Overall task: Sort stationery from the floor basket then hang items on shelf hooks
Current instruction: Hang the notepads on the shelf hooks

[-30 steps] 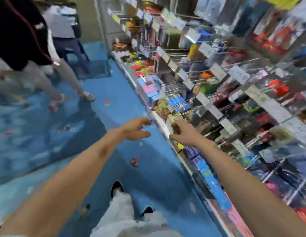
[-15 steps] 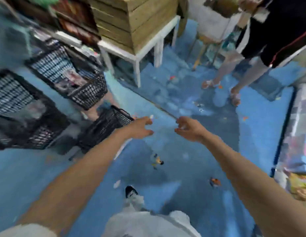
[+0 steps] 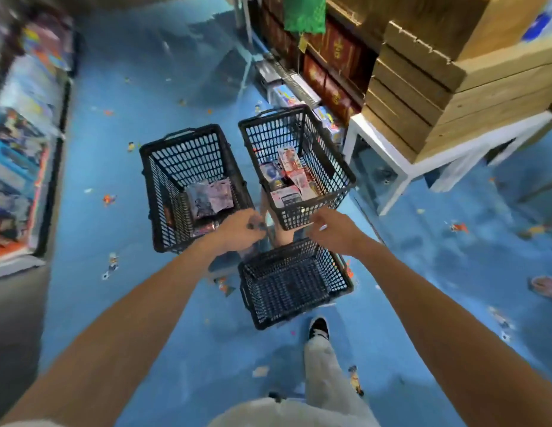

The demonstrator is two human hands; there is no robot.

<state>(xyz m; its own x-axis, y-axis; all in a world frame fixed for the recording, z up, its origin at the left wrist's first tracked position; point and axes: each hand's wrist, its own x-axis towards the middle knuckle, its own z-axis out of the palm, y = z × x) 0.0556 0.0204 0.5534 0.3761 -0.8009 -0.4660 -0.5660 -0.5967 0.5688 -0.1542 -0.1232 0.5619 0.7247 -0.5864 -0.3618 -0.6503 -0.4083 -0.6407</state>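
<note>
Head view: both hands reach forward over three black mesh baskets. The left hand (image 3: pixel 241 231) has its fingers curled in, with a dark blur at the tips. The right hand (image 3: pixel 335 231) is also curled, a pale sliver showing by its fingers. I cannot tell whether either hand is pinching something small or holding nothing.

The left hand hovers at the near rim of the left basket (image 3: pixel 179 135), which holds a few purplish packets (image 3: pixel 210 195) low inside. The right hand is just at the near wall of the raised basket (image 3: pixel 294 216). This one sits higher than the others on some support I cannot make out, and it holds pink and white carded packets (image 3: pixel 288 175). Below both hands, a third basket (image 3: pixel 284 288) looks bare of goods.

The raised basket is probably the main hazard. A pull or push on its near wall could tip it off its perch and spill the packets over the blue floor (image 3: pixel 114 303). Reaching into deep mesh could also snag fingers or a packet's hang-tab, bending the card so it hangs badly. Bright scraps (image 3: pixel 109 199) litter the floor, and the person's shoe (image 3: pixel 319 329) stands just beside the third basket, so a step forward could kick it or slip. No hooks show here. The blurred goods on the shelf (image 3: pixel 22 149) at left are unreadable, so a packet could easily be sorted wrongly.
</note>
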